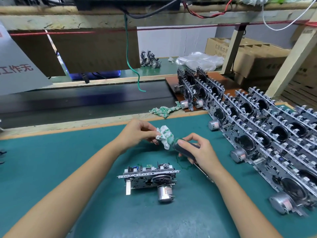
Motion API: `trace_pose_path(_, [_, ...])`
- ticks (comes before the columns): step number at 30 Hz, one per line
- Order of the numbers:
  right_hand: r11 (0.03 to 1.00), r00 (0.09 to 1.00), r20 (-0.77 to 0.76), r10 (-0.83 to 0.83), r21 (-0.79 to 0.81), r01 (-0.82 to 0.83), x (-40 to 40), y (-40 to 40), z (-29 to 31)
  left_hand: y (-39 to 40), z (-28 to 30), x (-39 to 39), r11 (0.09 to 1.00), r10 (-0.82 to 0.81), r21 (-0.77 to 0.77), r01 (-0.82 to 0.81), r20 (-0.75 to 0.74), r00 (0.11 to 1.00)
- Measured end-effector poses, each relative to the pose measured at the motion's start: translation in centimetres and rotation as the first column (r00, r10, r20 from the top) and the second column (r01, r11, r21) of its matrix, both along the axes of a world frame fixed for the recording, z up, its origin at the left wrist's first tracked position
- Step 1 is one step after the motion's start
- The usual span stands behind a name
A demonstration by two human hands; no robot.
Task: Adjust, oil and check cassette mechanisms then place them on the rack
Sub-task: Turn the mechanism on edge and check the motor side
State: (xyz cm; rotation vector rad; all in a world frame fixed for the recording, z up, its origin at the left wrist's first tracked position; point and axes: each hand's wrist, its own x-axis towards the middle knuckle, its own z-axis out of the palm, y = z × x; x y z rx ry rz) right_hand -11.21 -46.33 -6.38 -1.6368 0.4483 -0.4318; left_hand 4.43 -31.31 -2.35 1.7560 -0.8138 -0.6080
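Fingers of my left hand pinch crumpled cloth; right hand grips a dark ribbed handle (blade toward me).

My surface has a green mat with a pale wooden edge. Behind it runs a dark conveyor belt. Above me is a wooden beam with black, red and white wires, and a green wire hangs down from it. A brown cardboard sheet hangs under the beam, and a white sign with red characters is at my left. Far right I see cardboard boxes, a wooden post and clear plastic bags. The back wall is pale.
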Motion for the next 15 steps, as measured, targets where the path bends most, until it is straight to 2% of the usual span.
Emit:
trace_pose_path(7, [1.0,0.999,-0.038,0.003,-0.031,-0.004,-0.2,0.1,-0.1,1.0,-0.6,0.1,1.0,0.011,0.027,-0.01,-0.059,0.998])
trace_pose_path(12, [1.0,1.0,0.006,-0.015,0.02,0.014,-0.5,-0.2,0.2,3.5,-0.4,2.0,0.993,0.109,0.057,-0.106,-0.065,0.992])
trace_pose_path(15, [1.0,1.0,0.005,-0.008,0.006,0.007,-0.4,0.0,0.3,5.0,-0.4,2.7,0.975,0.221,0.027,-0.221,0.0,0.975])
